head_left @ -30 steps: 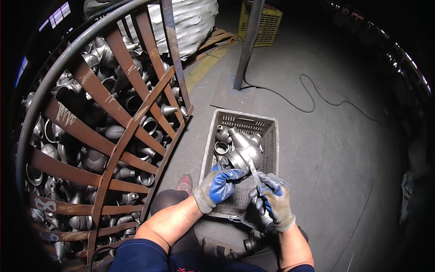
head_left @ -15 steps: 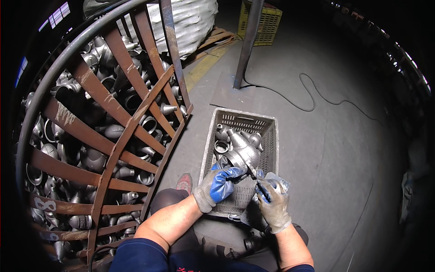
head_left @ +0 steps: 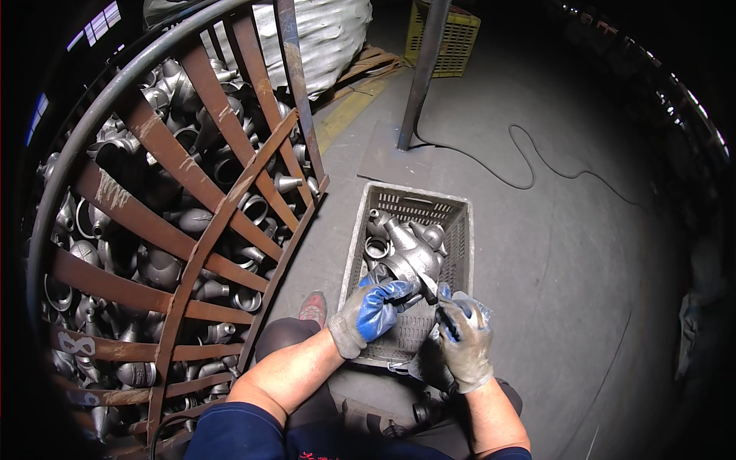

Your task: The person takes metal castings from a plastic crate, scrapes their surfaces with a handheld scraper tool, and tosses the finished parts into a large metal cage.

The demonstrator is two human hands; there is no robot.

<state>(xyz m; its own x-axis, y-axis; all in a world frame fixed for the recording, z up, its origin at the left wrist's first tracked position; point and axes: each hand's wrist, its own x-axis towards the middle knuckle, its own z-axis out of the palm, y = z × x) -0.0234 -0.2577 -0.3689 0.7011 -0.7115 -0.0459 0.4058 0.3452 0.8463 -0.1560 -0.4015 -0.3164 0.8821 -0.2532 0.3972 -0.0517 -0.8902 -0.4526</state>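
A grey cast-metal fitting (head_left: 414, 249) with a tapered neck and a wide, round flanged end is held over the crate, its neck pointing away and left. My left hand (head_left: 374, 313), in a grey and blue coated glove, is closed on the near rim of the fitting. My right hand (head_left: 464, 337), gloved alike, is closed on a thin, flat blade-like tool (head_left: 427, 283). The tool's pale tip lies against the flanged rim, or just over it; its handle is hidden in my fingers.
Several more castings (head_left: 377, 247) lie in the grey plastic crate (head_left: 469, 230) before me. At left stands a rusty-barred metal cage (head_left: 184, 299) full of castings. A metal post (head_left: 420, 84), black cable (head_left: 529, 165) and yellow crate (head_left: 464, 42) are farther off.
The tool has shifted slightly along the rim, and its pale blade shows more clearly. My left hand keeps its hold, with the fitting almost unmoved.
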